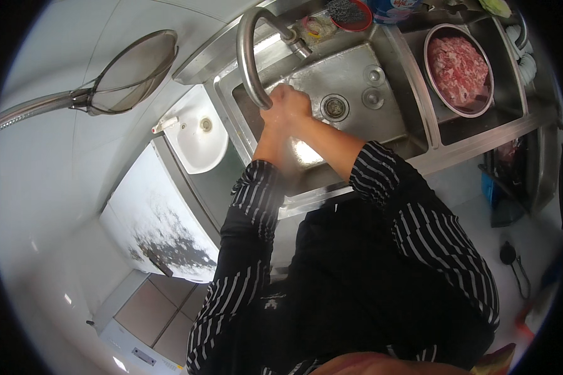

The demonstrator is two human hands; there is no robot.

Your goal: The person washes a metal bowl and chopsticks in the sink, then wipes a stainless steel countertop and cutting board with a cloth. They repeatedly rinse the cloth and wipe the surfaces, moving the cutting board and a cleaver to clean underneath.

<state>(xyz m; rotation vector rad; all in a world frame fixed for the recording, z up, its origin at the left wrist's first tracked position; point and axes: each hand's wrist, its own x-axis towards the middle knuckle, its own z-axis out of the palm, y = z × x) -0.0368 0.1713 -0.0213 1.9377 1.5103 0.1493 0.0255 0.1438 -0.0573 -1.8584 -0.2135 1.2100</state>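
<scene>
My left hand (273, 105) and my right hand (296, 102) are pressed together over the left part of a stainless steel sink (347, 136), just beyond the spout end of a curved metal faucet (247, 51). Their fingers overlap, and I cannot tell whether anything lies between them. Bare wrists show below rolled black striped sleeves. Right of my hands is the round drain (334, 108), with two small clear round objects (373, 97) near it on the basin floor.
A metal bowl of raw meat (459, 70) sits in the right basin. Behind the sink are a red dish with a dark scouring pad (349, 13) and a blue container (395, 9). A white washbasin (199, 136) stands left; a large strainer (133, 72) hangs on the wall.
</scene>
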